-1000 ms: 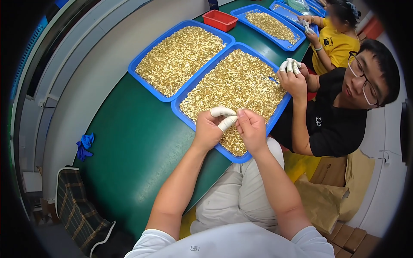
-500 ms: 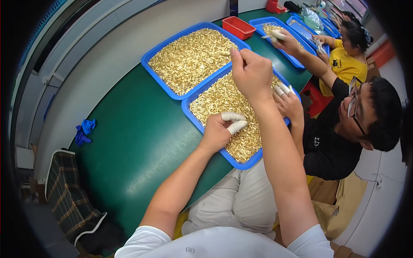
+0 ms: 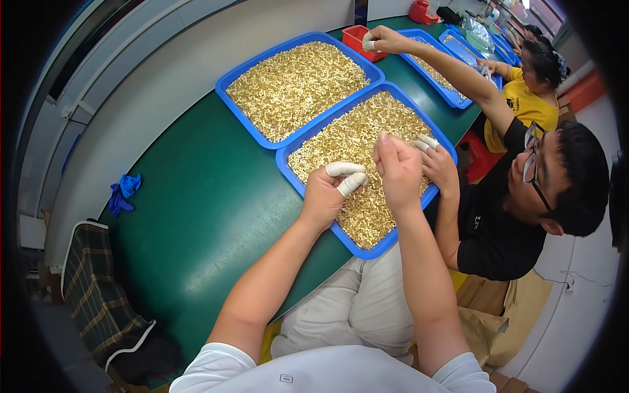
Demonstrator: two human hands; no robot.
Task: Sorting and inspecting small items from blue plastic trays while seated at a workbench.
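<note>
Gold-coloured pieces [image 3: 367, 226] lie heaped in the near tray [image 3: 373, 253], directly below your hands; a similar heap fills the far tray [image 3: 244, 118].

Left hand [image 3: 322, 194]: held over the near tray, thumb and forefinger pressed together at the tips. Whether a piece sits between them, this view cannot tell. Both digits wear white finger cots [image 3: 344, 169].

Right hand [image 3: 400, 173]: curled beside it and blurred — its grip cannot be told.

Cautions:
- A loosened pinch could drop any held piece into the heap, where it would be hard to tell from the rest. The cots may dull your touch and mask a slip.
- A co-worker's hand [image 3: 440, 167] lies over the tray's right side, near your right hand. A sideways swing of your wrist could cause a knock and scatter pieces.
- The tray's near corner appears to overhang the table [image 3: 196, 216] — a forearm leaning there could tip it.
</note>
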